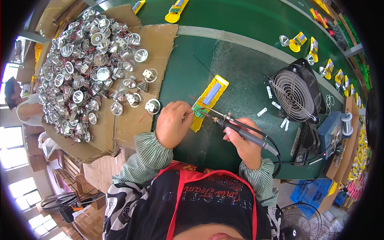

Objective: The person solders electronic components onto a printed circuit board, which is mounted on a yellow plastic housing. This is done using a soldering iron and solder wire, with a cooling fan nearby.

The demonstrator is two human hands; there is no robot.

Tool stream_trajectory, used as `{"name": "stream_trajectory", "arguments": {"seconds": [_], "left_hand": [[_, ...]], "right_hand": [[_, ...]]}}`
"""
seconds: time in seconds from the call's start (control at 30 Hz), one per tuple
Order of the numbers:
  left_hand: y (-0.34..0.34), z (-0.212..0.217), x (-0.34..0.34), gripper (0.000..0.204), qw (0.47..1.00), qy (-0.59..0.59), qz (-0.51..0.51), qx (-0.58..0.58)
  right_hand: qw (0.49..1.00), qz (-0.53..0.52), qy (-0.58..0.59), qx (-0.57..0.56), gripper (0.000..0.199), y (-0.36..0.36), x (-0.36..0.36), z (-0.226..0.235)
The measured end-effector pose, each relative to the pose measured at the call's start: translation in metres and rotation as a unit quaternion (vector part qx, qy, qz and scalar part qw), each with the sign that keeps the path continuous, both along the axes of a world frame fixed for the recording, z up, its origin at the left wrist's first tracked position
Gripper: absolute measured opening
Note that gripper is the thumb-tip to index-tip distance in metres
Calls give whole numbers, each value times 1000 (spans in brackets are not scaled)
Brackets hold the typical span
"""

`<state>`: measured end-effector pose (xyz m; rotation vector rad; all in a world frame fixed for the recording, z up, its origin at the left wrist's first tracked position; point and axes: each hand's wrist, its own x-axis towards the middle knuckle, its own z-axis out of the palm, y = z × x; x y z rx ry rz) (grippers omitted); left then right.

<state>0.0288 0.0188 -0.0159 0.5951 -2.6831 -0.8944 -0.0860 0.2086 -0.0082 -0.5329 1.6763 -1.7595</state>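
Observation:
A yellow plastic housing (209,96) lies aslant on the green bench in front of me. In it sit a lilac-blue cylindrical battery (212,93) and a small green circuit board (199,111), with thin red and black wires. My right hand (246,142) is closed round the grey handle of a soldering iron (250,137). The iron's tip, with a thin metal tube clamped alongside, reaches the circuit board. My left hand (174,122) rests at the board's left side, thumb and fingers pinched together; what they hold is too small to tell.
Silver reflector cups (103,74) with red wires are heaped on cardboard (160,44) at left. To the right stand a black fan with a wire grille (296,94), small white pieces (262,111), a blue-grey box (330,132) and a solder spool (347,124). More yellow housings (297,41) line the far side.

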Motion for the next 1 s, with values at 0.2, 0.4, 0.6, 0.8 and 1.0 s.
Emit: {"name": "stream_trajectory", "arguments": {"seconds": [0.2, 0.4, 0.6, 0.8, 1.0], "left_hand": [[0, 0, 0, 7, 1000, 2, 0, -12], [1, 0, -1, 7, 1000, 6, -1, -22], [1, 0, -1, 7, 1000, 0, -1, -26], [1, 0, 0, 7, 1000, -2, 2, -25], [-2, 1, 2, 8, 999, 29, -11, -23]], "right_hand": [[1000, 0, -8, 5, 16, -2, 0, -2], [995, 23, 94, 0, 17, -1, -3, -11], [999, -8, 35, -9, 16, 1, -2, 3], [1000, -28, 11, 3, 15, 13, -4, 7], [999, -36, 4, 8, 15, 22, -1, 6]]}}
